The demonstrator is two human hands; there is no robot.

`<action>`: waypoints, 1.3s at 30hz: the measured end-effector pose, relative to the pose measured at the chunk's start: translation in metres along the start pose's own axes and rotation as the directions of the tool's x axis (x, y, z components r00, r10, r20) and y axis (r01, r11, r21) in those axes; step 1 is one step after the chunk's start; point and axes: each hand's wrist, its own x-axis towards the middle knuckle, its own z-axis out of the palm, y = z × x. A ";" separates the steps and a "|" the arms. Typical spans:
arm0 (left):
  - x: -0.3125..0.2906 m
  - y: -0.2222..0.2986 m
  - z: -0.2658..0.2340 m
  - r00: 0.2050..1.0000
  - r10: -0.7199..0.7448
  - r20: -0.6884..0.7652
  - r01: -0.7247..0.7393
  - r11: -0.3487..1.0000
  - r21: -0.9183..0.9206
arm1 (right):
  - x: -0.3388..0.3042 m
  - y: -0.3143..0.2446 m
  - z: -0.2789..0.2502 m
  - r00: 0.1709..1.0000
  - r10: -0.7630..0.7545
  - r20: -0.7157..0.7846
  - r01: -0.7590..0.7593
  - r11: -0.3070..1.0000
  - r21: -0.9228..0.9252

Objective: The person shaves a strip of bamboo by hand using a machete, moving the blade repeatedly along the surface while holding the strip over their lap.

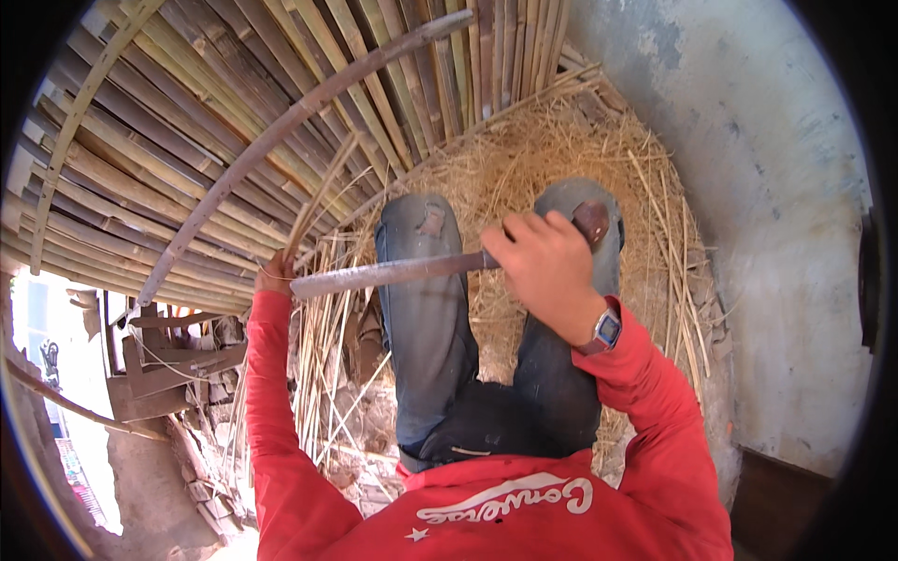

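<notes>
My right hand (550, 273) is closed round the handle of a long machete (388, 272), in front of my knees. Its dull grey blade points left across my left leg, and its tip is close to my left hand (274, 274). A dark, rounded handle end (591, 222) shows beyond my right fingers. The left hand is closed on thin, pale bamboo strips (321, 199), which rise up and to the right from it. Part of the left fingers is hidden behind the strips and blade.
Long bamboo poles (168, 178) lie side by side at upper left, crossed by a curved pole (290, 122). Straw-like shavings (524, 140) and loose strips (323, 346) cover the ground. A pale wall (767, 215) stands at right, wooden pieces (168, 374) at lower left.
</notes>
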 end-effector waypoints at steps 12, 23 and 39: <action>-0.244 -0.082 0.237 0.910 -0.410 -0.065 0.414 0.892 0.181 | 0.000 -0.003 0.001 1.000 -0.005 0.019 0.005 1.000 0.000; -0.205 -0.194 0.181 0.853 -0.499 -0.151 0.509 0.860 0.030 | -0.004 -0.004 0.000 0.998 -0.026 0.057 0.026 1.000 -0.003; -0.235 -0.099 0.195 0.990 0.113 0.085 -0.128 0.973 0.191 | -0.004 -0.006 0.005 0.996 -0.037 0.085 0.039 0.999 -0.029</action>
